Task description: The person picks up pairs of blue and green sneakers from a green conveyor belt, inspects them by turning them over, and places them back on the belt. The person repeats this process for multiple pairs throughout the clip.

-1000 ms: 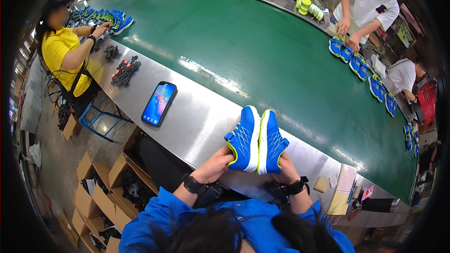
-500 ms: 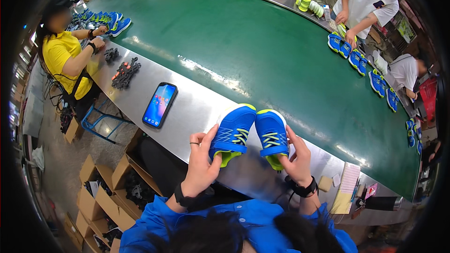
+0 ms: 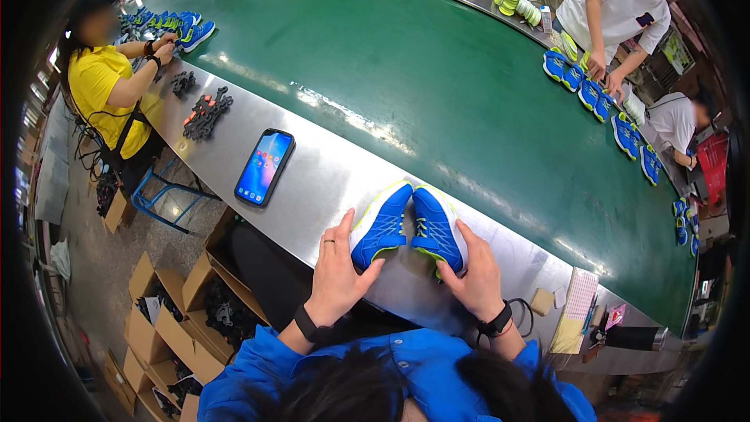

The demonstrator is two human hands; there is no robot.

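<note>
Two small blue shoes with yellow-green soles lie side by side, uppers up, on the steel bench edge in front of me. My left hand grips the heel of the left blue shoe. The right blue shoe is gripped at its heel and outer side by my right hand. Both wrists wear dark bands. The toes of both shoes point toward the green conveyor belt.
A smartphone with a lit screen lies on the steel to the left. Black and orange clips lie further left near a seated person in yellow. Other people and blue shoe pairs line the belt's far side. Cardboard boxes stand on the floor.
The shoes were held upright on their sides with soles outward. I have turned them down flat onto the steel, uppers up, and my hands have slid back to the heels.
</note>
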